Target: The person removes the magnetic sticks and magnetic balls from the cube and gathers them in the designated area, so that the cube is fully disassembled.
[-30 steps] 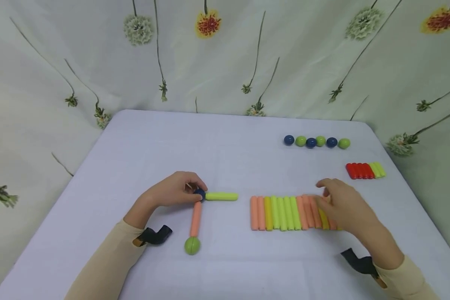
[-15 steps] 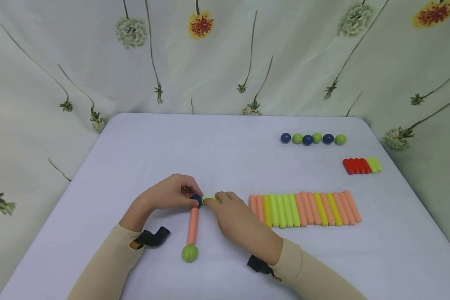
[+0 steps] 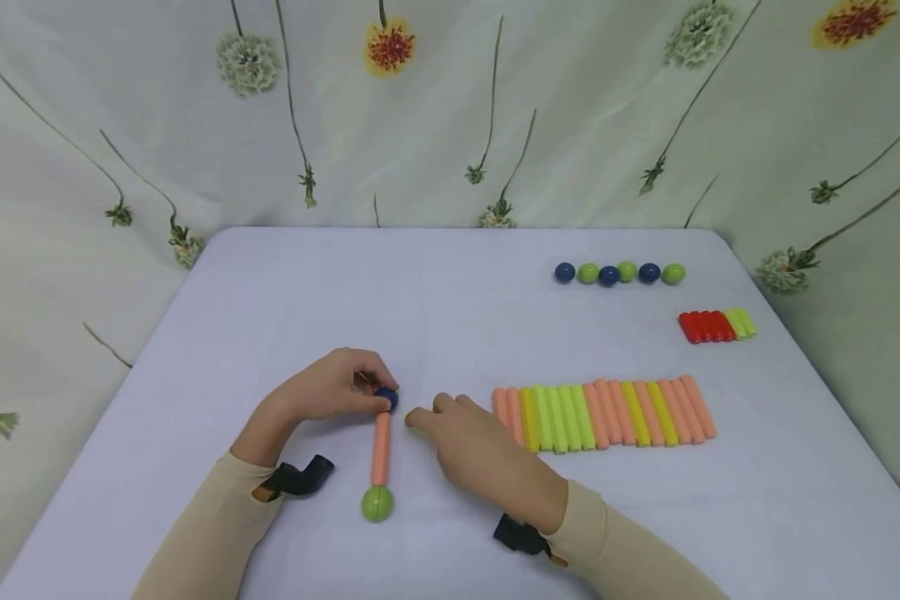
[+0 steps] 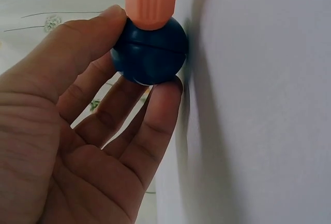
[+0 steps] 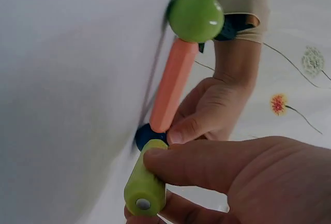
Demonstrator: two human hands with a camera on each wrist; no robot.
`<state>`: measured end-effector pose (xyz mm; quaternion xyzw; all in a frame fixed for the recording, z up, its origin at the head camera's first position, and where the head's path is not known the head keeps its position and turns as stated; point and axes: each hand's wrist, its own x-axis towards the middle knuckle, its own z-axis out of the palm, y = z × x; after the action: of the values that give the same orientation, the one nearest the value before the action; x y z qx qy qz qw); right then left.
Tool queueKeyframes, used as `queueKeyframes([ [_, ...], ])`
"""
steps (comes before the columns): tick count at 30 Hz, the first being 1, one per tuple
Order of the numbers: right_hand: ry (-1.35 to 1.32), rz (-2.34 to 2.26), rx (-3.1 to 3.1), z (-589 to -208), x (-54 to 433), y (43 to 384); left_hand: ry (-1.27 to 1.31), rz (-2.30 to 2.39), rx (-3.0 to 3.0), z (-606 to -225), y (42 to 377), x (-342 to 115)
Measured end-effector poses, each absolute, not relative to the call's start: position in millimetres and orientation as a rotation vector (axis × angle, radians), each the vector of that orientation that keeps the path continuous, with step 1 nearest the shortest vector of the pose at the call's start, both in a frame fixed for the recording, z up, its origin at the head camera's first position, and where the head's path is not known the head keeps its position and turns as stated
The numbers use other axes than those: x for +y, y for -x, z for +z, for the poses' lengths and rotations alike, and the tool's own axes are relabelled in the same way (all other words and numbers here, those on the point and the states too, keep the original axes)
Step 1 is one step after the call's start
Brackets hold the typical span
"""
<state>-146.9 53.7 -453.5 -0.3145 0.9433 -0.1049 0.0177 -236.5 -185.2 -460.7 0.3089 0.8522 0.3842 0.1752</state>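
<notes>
My left hand (image 3: 330, 387) pinches a dark blue ball (image 4: 150, 56) between thumb and fingers, just above the white tabletop. A coral stick (image 3: 382, 450) joins that ball, and a green ball (image 3: 377, 504) sits at the stick's near end. My right hand (image 3: 487, 454) holds a yellow-green stick (image 5: 142, 180) between thumb and fingers, mostly hidden by the hand in the head view. A round silvery spot shows on its end face in the right wrist view. From the head, a gap separates the right fingertips from the blue ball.
Right of my hands lies a row of coral, yellow and yellow-green sticks (image 3: 603, 414). Farther back are short red sticks (image 3: 705, 327) beside short yellow-green ones (image 3: 739, 322). Several blue and green balls (image 3: 608, 276) line up near the far edge, before a flowered cloth (image 3: 427, 125).
My right hand came left from the stick row and took hold of the yellow-green stick beside the blue ball, then drew it slightly away. My left hand keeps its pinch on the ball.
</notes>
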Motion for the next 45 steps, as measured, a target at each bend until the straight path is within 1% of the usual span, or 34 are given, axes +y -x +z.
queueKeyframes([
  [8,0.859,-0.844,2.822,-430.5,100.9,145.4,-0.851,1.075,2.443,-463.3,234.9,-189.6],
  [14,0.674,-1.001,2.834,-424.0,146.4,157.5,-0.861,1.068,2.446,-462.8,232.7,-192.7],
  [23,0.363,-0.938,2.969,-417.0,218.1,173.5,-0.865,1.070,2.444,-460.3,231.4,-194.4],
  [30,0.114,-0.845,3.014,-419.7,281.6,171.6,-0.894,1.073,2.446,-460.7,234.4,-193.0],
  [37,-0.106,-0.745,2.948,-442.9,344.8,161.9,-0.922,1.059,2.464,-460.1,235.7,-186.4],
  [42,-0.133,-0.683,2.846,-459.3,369.0,152.9,-0.852,1.042,2.575,-459.5,228.4,-176.5],
  [45,-0.088,-0.680,2.832,-462.4,370.3,150.0,-0.713,0.955,2.712,-457.2,217.9,-168.7],
])
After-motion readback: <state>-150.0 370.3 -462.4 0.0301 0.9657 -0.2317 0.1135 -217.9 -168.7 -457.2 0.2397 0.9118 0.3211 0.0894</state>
